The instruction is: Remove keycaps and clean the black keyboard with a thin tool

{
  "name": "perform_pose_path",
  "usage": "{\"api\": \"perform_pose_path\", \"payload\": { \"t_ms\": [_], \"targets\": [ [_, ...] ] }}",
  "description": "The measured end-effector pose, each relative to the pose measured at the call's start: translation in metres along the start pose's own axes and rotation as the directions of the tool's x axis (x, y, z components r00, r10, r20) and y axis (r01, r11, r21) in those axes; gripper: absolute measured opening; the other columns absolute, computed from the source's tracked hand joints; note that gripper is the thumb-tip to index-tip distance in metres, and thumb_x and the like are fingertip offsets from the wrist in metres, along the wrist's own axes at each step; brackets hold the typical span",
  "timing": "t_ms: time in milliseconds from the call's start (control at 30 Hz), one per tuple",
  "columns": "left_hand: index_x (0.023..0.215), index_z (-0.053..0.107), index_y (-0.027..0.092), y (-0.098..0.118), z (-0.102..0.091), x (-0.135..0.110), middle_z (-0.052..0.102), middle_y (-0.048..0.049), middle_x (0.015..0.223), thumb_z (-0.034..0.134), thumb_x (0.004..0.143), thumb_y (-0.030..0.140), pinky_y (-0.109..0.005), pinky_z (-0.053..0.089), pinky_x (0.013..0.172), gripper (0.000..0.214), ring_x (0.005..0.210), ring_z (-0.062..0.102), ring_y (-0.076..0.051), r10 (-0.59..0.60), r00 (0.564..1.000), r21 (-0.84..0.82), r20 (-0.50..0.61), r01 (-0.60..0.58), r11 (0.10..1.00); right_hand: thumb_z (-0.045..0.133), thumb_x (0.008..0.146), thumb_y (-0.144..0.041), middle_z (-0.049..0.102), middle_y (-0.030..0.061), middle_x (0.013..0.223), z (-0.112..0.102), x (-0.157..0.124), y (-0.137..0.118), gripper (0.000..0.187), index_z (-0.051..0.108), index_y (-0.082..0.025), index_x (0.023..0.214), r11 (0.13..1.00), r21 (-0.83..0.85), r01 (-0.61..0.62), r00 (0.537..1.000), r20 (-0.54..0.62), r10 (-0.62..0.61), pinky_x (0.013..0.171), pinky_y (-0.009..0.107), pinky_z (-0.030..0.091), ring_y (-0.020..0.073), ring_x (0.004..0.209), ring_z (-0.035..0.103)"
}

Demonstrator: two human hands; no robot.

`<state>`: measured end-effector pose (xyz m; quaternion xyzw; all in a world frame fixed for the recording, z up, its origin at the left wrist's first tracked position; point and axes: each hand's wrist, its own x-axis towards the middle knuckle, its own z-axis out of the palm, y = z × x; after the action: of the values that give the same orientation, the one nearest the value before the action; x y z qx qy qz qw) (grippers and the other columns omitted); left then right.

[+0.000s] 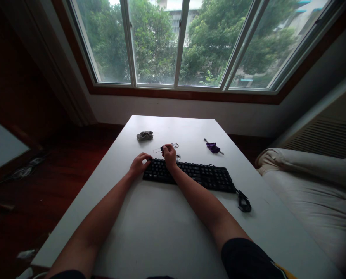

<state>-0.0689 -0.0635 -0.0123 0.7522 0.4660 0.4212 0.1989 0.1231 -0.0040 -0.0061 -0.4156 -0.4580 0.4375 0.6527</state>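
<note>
A black keyboard (203, 175) lies flat across the white table (155, 224). My left hand (138, 164) grips its upper left corner, fingers curled at the edge. Above the left part of the keys, my right hand (169, 154) is closed on a wire keycap puller (157, 150); its thin wire prongs point left and its dark handle is mostly inside my fingers. Just behind that hand lies a small ring-shaped item (175, 145), partly covered. Another small round item (178, 157) shows between my wrist and the keyboard's back edge.
A crumpled grey cloth (144, 135) lies at the table's back left. At the back right are a purple cloth and a thin brush-like stick (213, 147). The bundled keyboard cable (244, 201) rests right of the keyboard. A covered sofa (307, 186) stands beside the table.
</note>
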Motion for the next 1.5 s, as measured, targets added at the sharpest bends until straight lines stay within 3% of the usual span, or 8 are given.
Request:
{"api": "perform_pose_path", "payload": {
  "t_ms": [400, 567, 700, 867, 1100, 1233, 1333, 1500],
  "targets": [
    [0.094, 0.07, 0.024, -0.004, 0.001, 0.001, 0.069, -0.004, 0.095, 0.067, 0.084, 0.029, -0.039, 0.051, 0.089, 0.011, 0.094, 0.064, -0.023, -0.075, 0.995, 0.142, -0.07, 0.084, 0.986, 0.063, 0.081, -0.047, 0.059, -0.0037, 0.068, 0.0, -0.001, -0.001, 0.026, 0.059, -0.022, 0.087, 1.0, -0.003, -0.003, 1.0, 0.017, 0.003, 0.05, 0.023, 0.045, 0.0126, 0.057, 0.056],
    [0.091, 0.068, 0.024, -0.007, 0.001, 0.0, 0.071, -0.0027, 0.09, 0.067, 0.084, 0.032, -0.038, 0.051, 0.085, 0.01, 0.088, 0.065, -0.022, -0.14, 0.985, 0.124, -0.098, 0.152, 0.981, 0.063, 0.081, -0.047, 0.058, -0.0041, 0.067, 0.0, -0.001, -0.002, 0.026, 0.058, -0.022, 0.087, 1.0, -0.013, -0.011, 1.0, 0.019, 0.011, 0.05, 0.024, 0.045, 0.0128, 0.057, 0.056],
    [0.1, 0.069, 0.025, -0.013, 0.002, 0.001, 0.074, -0.0023, 0.094, 0.065, 0.085, 0.034, -0.036, 0.052, 0.081, 0.018, 0.081, 0.067, -0.02, -0.204, 0.973, -0.005, -0.107, 0.205, 0.979, 0.063, 0.081, -0.047, 0.059, -0.0037, 0.067, 0.0, -0.001, -0.002, 0.026, 0.059, -0.022, 0.087, 1.0, -0.005, -0.013, 1.0, 0.027, 0.013, 0.05, 0.023, 0.046, 0.013, 0.058, 0.057],
    [0.117, 0.07, 0.021, -0.024, 0.0, 0.005, 0.074, -0.0071, 0.104, 0.061, 0.087, 0.039, -0.035, 0.055, 0.083, 0.036, 0.083, 0.068, -0.018, -0.272, 0.957, -0.338, -0.098, 0.224, 0.914, 0.064, 0.08, -0.047, 0.058, -0.0039, 0.066, 0.0, -0.001, -0.002, 0.026, 0.059, -0.022, 0.086, 1.0, -0.002, -0.009, 1.0, 0.026, 0.009, 0.05, 0.024, 0.045, 0.0127, 0.057, 0.056],
    [0.1, 0.075, 0.018, -0.035, -0.005, 0.007, 0.073, -0.0074, 0.094, 0.072, 0.076, 0.043, -0.039, 0.057, 0.082, 0.035, 0.083, 0.07, -0.02, -0.426, 0.897, -0.523, -0.113, 0.311, 0.794, 0.064, 0.08, -0.046, 0.058, -0.0042, 0.064, 0.0, 0.0, 0.001, 0.025, 0.059, -0.022, 0.085, 1.0, 0.0, -0.007, 1.0, 0.023, 0.007, 0.05, 0.024, 0.045, 0.0127, 0.056, 0.055],
    [0.098, 0.073, 0.017, -0.033, -0.006, 0.008, 0.073, -0.0092, 0.102, 0.072, 0.074, 0.041, -0.043, 0.059, 0.088, 0.034, 0.086, 0.071, -0.02, -0.497, 0.858, -0.639, -0.13, 0.311, 0.703, 0.065, 0.08, -0.046, 0.058, -0.0041, 0.065, 0.0, 0.0, 0.002, 0.025, 0.059, -0.022, 0.085, 1.0, 0.016, -0.006, 1.0, 0.029, 0.006, 0.05, 0.024, 0.045, 0.0129, 0.057, 0.056],
    [0.1, 0.071, 0.017, -0.029, -0.007, 0.008, 0.073, -0.0091, 0.108, 0.075, 0.073, 0.037, -0.042, 0.058, 0.092, 0.034, 0.086, 0.07, -0.017, -0.495, 0.86, -0.676, -0.124, 0.291, 0.677, 0.065, 0.08, -0.046, 0.058, -0.0041, 0.065, 0.0, 0.0, 0.001, 0.025, 0.059, -0.022, 0.086, 1.0, 0.016, -0.01, 0.999, 0.037, 0.009, 0.049, 0.024, 0.045, 0.013, 0.057, 0.056],
    [0.109, 0.067, 0.017, -0.028, -0.007, 0.007, 0.072, -0.0111, 0.115, 0.076, 0.074, 0.041, -0.042, 0.057, 0.092, 0.043, 0.091, 0.069, -0.018, -0.433, 0.893, -0.633, -0.124, 0.265, 0.728, 0.064, 0.08, -0.046, 0.058, -0.0043, 0.065, 0.0, -0.001, -0.001, 0.025, 0.059, -0.022, 0.086, 1.0, 0.0, -0.014, 0.999, 0.041, 0.014, 0.05, 0.024, 0.046, 0.0127, 0.056, 0.055]
  ]
}}
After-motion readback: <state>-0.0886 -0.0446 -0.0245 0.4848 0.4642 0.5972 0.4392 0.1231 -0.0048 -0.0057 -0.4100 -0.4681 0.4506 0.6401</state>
